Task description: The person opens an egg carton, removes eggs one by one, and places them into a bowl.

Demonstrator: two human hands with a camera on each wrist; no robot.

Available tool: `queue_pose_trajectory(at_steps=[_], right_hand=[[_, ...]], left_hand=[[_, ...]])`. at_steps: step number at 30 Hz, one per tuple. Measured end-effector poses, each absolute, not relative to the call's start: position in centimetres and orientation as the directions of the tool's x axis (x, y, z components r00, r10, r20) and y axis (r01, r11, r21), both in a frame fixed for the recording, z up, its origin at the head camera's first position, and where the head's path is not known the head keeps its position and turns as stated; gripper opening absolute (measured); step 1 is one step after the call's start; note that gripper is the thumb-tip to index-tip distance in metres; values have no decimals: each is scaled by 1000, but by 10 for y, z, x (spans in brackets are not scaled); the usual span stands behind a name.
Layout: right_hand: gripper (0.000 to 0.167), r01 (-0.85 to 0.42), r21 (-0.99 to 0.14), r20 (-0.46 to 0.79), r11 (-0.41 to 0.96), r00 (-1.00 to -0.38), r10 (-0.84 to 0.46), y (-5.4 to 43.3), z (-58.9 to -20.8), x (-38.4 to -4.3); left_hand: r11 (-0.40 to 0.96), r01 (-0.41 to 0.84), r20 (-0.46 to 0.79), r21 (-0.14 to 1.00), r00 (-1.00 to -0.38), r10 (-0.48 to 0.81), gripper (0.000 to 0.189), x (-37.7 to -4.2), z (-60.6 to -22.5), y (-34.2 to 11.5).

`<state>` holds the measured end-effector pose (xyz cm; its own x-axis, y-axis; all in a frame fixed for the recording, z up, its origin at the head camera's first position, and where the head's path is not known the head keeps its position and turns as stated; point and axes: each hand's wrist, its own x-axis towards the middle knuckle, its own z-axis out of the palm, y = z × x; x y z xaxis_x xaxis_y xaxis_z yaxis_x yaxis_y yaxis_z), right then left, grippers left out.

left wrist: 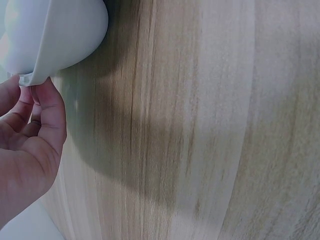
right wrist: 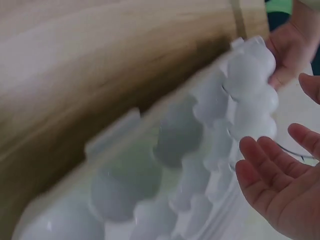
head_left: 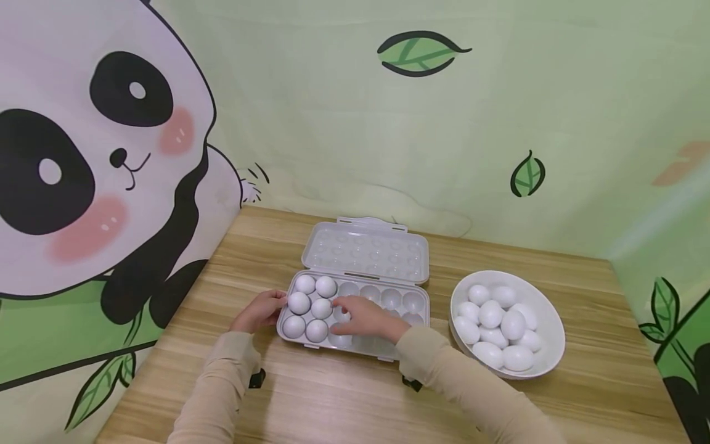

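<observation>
Six eggs (head_left: 310, 306) sit in the left end of the egg box (head_left: 388, 300) I am working over, two to a row across three rows. The box lies open on the desk (head_left: 599, 382), its lid (head_left: 366, 250) folded back on the far side. My left hand (head_left: 259, 310) touches the left edge of the box with its fingertips (left wrist: 44, 95) bent against the rim, holding no egg. My right hand (head_left: 366, 317) hovers over the middle cups just right of the eggs, fingers (right wrist: 262, 160) spread and relaxed; the right wrist view shows its palm bare. To the right of the box, near it but apart, a white bowl (head_left: 549, 314) holds more eggs. A panda picture (head_left: 94, 154) covers the wall on the left
</observation>
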<state>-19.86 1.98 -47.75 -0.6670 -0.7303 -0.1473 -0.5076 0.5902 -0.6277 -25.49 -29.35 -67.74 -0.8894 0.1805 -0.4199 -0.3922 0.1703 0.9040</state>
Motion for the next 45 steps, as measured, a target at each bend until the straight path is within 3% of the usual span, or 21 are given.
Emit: queue_pose_trajectory(at_steps=[2, 7, 9, 14, 17, 20, 28, 34, 45], right_hand=[[50, -531, -585, -151, 613, -671, -725, 10, -483, -195], [48, -606, -433, -146, 667, -683, -715, -10, -497, -189], [46, -639, -370, -130, 674, -683, -719, -16, -500, -186], [44, -637, -292, -137, 714, -711, -690, -30, -504, -179], [41, -583, -305, -166, 753, -746, -645, -36, -506, -176], [35, -549, -302, -166, 779, -775, -610, -39, -509, -174], [28, -503, -299, -93, 811, -831, -549, -45, -515, -172], [27, -484, -297, -65, 823, -850, -523, -47, -521, -171], [27, -485, -352, -34, 800, -848, -529, -45, -523, -170]], left_hand=[[156, -389, -414, 908, -891, 186, 25, -263, -696, -301], [183, -378, -410, 907, -894, 184, 27, -253, -673, -291], [199, -370, -405, 907, -896, 181, 28, -257, -682, -296], [110, -379, -395, 919, -893, 215, 37, -298, -780, -332], [93, -414, -424, 906, -881, 211, 45, -311, -810, -340], [100, -408, -421, 907, -883, 207, 41, -305, -797, -335], [77, -337, -345, 938, -903, 254, 26, -265, -710, -306], [123, -383, -400, 916, -895, 197, 31, -268, -712, -302], [122, -359, -378, 925, -899, 220, 26, -270, -717, -308]])
